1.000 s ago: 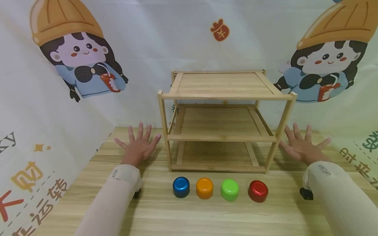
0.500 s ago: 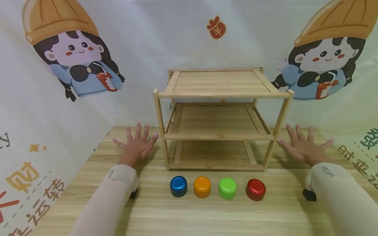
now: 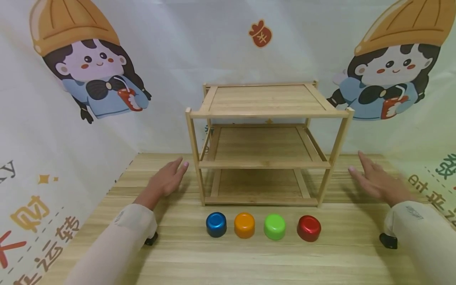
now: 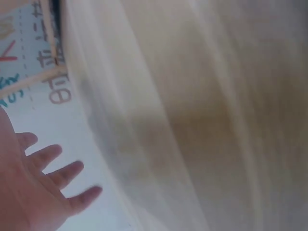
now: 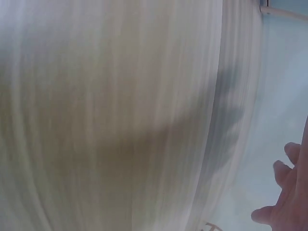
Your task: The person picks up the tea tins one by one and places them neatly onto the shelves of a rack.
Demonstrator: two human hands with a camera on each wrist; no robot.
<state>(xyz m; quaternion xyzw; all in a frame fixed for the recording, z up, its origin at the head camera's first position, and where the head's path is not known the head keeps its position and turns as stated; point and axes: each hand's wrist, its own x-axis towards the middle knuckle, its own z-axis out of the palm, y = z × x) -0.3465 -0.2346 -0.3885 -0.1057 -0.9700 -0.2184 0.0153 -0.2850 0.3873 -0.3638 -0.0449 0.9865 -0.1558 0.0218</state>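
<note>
On the left of a wooden shelf rack (image 3: 263, 165), my left hand (image 3: 164, 183) hovers above the table with straight fingers, holding nothing. My right hand (image 3: 382, 184) is on the rack's other side, also empty, its thumb apart from the fingers. Both wrist views show spread fingers and bare wood grain. In front of the rack stand a blue round lid-like piece (image 3: 216, 224), an orange one (image 3: 244, 225), a light green one (image 3: 274, 227) and a red one (image 3: 309, 228), in a row. Neither hand touches them or the rack.
The rack has a top board (image 3: 263, 99), a middle shelf (image 3: 263, 144) and a bottom shelf (image 3: 261, 184). A white cloth (image 3: 178, 47) printed with cartoon figures hangs behind and at the sides of the wooden table (image 3: 249, 263).
Both hands have turned from palm-down with fanned fingers to more edge-on. The forearms have shifted slightly outward. The rack and the coloured pieces have stayed in place.
</note>
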